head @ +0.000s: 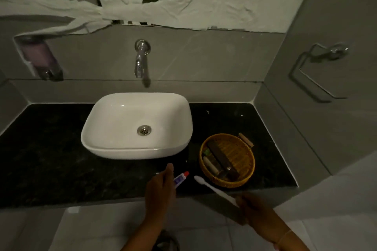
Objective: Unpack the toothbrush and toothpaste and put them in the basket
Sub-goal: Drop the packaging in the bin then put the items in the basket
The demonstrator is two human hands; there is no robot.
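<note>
Head view shows a dark counter (51, 159) with a white sink (114, 144) and, to its right, a round basket (250, 169) that has some small packs in it. Both things look out of their wrappers — that part seems done. The right hand (255, 213) is closed on the toothbrush (212, 186) handle, near the basket. The left hand (160, 189) holds the toothpaste (180, 179) just above the counter. Neither is in the basket yet — that is what is left.

Both forearms reach forward from below. The left hand (161, 187) pinches a small toothpaste tube (180, 179), index finger extended. The right hand (252, 208) grips the handle end of a toothbrush (214, 188), a thin bracelet on its wrist.
</note>
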